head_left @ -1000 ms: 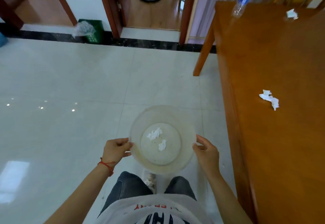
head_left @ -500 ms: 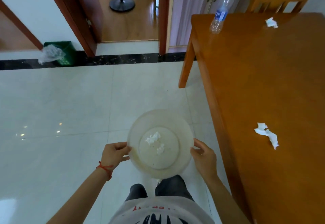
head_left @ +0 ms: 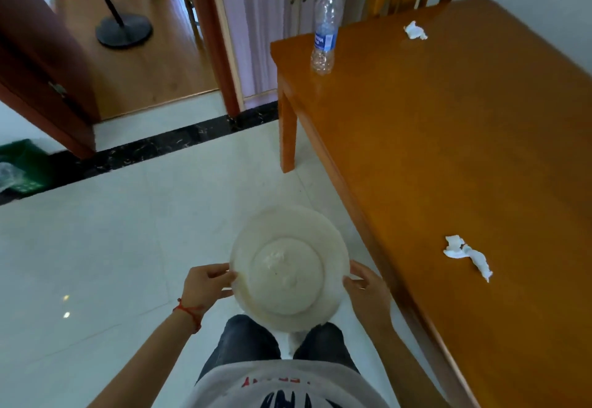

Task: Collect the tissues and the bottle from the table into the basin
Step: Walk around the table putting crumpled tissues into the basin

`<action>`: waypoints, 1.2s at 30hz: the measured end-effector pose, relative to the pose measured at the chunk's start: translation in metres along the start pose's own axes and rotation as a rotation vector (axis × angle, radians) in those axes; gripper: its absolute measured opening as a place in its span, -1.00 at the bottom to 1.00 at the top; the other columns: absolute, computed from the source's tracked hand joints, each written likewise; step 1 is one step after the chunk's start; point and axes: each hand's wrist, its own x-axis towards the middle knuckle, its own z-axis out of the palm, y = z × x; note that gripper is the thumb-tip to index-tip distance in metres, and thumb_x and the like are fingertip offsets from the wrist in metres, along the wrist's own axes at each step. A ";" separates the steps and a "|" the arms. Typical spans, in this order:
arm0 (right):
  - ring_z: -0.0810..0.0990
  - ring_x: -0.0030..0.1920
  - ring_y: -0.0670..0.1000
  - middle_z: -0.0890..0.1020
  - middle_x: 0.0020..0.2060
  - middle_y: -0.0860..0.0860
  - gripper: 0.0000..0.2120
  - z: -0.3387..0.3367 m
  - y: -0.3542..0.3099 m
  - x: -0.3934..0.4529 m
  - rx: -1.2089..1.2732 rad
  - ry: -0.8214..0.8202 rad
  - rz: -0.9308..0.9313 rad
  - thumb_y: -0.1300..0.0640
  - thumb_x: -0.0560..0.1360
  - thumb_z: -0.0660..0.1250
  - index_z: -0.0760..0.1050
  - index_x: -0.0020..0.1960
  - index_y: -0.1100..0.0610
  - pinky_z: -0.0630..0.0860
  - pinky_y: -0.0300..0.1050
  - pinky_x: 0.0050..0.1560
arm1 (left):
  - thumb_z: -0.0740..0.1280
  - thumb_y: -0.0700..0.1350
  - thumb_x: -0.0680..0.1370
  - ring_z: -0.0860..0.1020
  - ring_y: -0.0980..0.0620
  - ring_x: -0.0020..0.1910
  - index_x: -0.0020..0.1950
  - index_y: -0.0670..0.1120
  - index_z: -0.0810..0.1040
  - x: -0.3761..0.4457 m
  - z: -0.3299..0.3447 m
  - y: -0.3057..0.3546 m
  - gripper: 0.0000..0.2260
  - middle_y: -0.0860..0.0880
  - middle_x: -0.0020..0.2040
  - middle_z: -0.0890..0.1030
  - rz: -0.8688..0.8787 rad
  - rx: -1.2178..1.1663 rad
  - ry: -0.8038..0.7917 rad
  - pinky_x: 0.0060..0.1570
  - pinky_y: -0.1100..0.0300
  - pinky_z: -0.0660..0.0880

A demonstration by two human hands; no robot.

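Head camera looks down on a person standing beside a wooden table (head_left: 448, 158), carrying a translucent plastic basin (head_left: 333, 241) at waist height over the tiled floor. The left hand (head_left: 205, 286) is clamped on the basin's left rim, fingers curled over the edge, and the right hand (head_left: 368, 289) grips the right rim the same way. Two small wads of tissue (head_left: 272, 258) already lie on the basin's bottom.

What matters for the coming move is the near crumpled tissue (head_left: 466, 255): it lies on the table to the right of the basin and slightly ahead, its long axis running diagonally from far-left to near-right. The right hand is plainly the nearer one, with only the table's edge between; I judge it would let go and reach across while the left keeps the basin. A second tissue (head_left: 415, 31) sits far down the table, and the clear plastic water bottle (head_left: 326, 28) stands upright near the far-left corner, both well out of reach from here.

Compared with half a second ago, the view has swung rightward and upward: more of the table shows, the bottle and far tissue sit lower in the picture, and the green bin (head_left: 19, 164) has slid to the left edge. Both hands stay on the rim as before, and nothing on the table has moved.
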 end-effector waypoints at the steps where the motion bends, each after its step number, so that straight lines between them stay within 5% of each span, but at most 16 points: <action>1: 0.56 -0.10 -0.22 0.62 0.02 -0.09 -0.71 0.003 -0.001 0.001 0.021 0.034 0.030 0.26 0.46 0.32 0.54 0.17 0.09 0.47 -0.43 -0.08 | 0.33 -0.34 0.44 0.58 -0.14 -0.15 0.10 -0.33 0.56 0.011 0.000 0.007 -0.76 -0.19 -0.10 0.63 0.005 0.023 -0.031 -0.13 0.08 0.62; 4: 0.61 -0.09 -0.11 0.63 0.06 -0.05 -0.71 0.015 -0.003 -0.001 0.070 0.144 0.113 0.23 0.46 0.33 0.53 0.17 0.10 0.57 -0.24 -0.01 | 0.33 -0.35 0.44 0.58 -0.17 -0.13 0.10 -0.34 0.55 0.040 -0.001 0.028 -0.76 -0.10 -0.18 0.62 0.016 0.086 -0.130 -0.12 0.04 0.60; 6: 0.58 -0.18 -0.25 0.61 0.04 -0.09 -0.73 0.024 -0.008 -0.006 0.093 0.213 0.157 0.23 0.47 0.32 0.54 0.16 0.08 0.48 -0.51 -0.18 | 0.33 -0.36 0.44 0.58 -0.19 -0.11 0.10 -0.34 0.55 0.057 -0.002 0.042 -0.76 -0.10 -0.17 0.62 0.027 0.142 -0.190 -0.03 0.00 0.55; 8: 0.56 -0.23 -0.31 0.58 0.01 -0.13 -0.74 0.033 -0.013 -0.012 0.126 0.275 0.190 0.24 0.47 0.31 0.55 0.14 0.05 0.42 -0.55 -0.31 | 0.33 -0.36 0.44 0.57 -0.21 -0.09 0.11 -0.36 0.54 0.072 -0.002 0.054 -0.75 -0.20 -0.08 0.62 0.037 0.191 -0.247 -0.01 -0.02 0.55; 11: 0.54 -0.20 -0.24 0.58 -0.01 -0.13 -0.75 0.043 -0.017 -0.024 0.180 0.362 0.244 0.24 0.48 0.30 0.55 0.13 0.05 0.40 -0.50 -0.22 | 0.33 -0.37 0.44 0.56 -0.22 -0.07 0.12 -0.39 0.52 0.090 0.003 0.065 -0.74 -0.27 -0.03 0.59 0.034 0.245 -0.321 -0.11 0.02 0.61; 16: 0.58 -0.27 -0.27 0.60 -0.03 -0.12 -0.73 0.050 -0.012 -0.046 0.256 0.501 0.341 0.26 0.46 0.31 0.55 0.12 0.04 0.46 -0.43 -0.20 | 0.29 -0.40 0.45 0.54 -0.22 -0.12 0.04 -0.40 0.54 0.100 0.022 0.074 -0.81 -0.17 -0.21 0.59 0.012 0.328 -0.456 -0.39 0.28 0.60; 19: 0.58 -0.24 -0.21 0.61 -0.02 -0.08 -0.72 0.049 -0.006 -0.061 0.292 0.583 0.384 0.28 0.46 0.31 0.55 0.13 0.07 0.54 -0.24 -0.07 | 0.32 -0.39 0.43 0.55 -0.24 -0.10 0.07 -0.39 0.55 0.098 0.038 0.076 -0.78 -0.23 -0.09 0.60 0.022 0.389 -0.521 -0.19 0.08 0.61; 21: 0.58 -0.20 -0.15 0.62 0.00 -0.05 -0.73 0.046 0.001 -0.070 0.300 0.625 0.404 0.27 0.46 0.31 0.55 0.14 0.09 0.52 -0.32 -0.11 | 0.33 -0.39 0.42 0.56 -0.24 -0.10 0.08 -0.36 0.55 0.093 0.050 0.077 -0.76 -0.26 -0.03 0.59 0.039 0.414 -0.551 -0.19 0.06 0.62; 25: 0.58 -0.21 -0.19 0.63 0.06 -0.03 -0.73 0.041 0.020 -0.084 0.301 0.661 0.453 0.24 0.47 0.31 0.54 0.15 0.08 0.44 -0.58 -0.33 | 0.33 -0.39 0.42 0.56 -0.19 -0.17 0.10 -0.33 0.55 0.080 0.070 0.075 -0.74 -0.23 -0.08 0.60 0.066 0.450 -0.620 -0.44 0.32 0.58; 36: 0.56 -0.23 -0.18 0.62 0.13 0.01 -0.71 0.026 0.046 -0.094 0.271 0.636 0.510 0.19 0.48 0.31 0.51 0.19 0.07 0.43 -0.52 -0.24 | 0.33 -0.37 0.43 0.57 -0.21 -0.15 0.08 -0.31 0.57 0.068 0.095 0.063 -0.77 -0.24 -0.04 0.60 0.107 0.523 -0.664 -0.40 0.29 0.60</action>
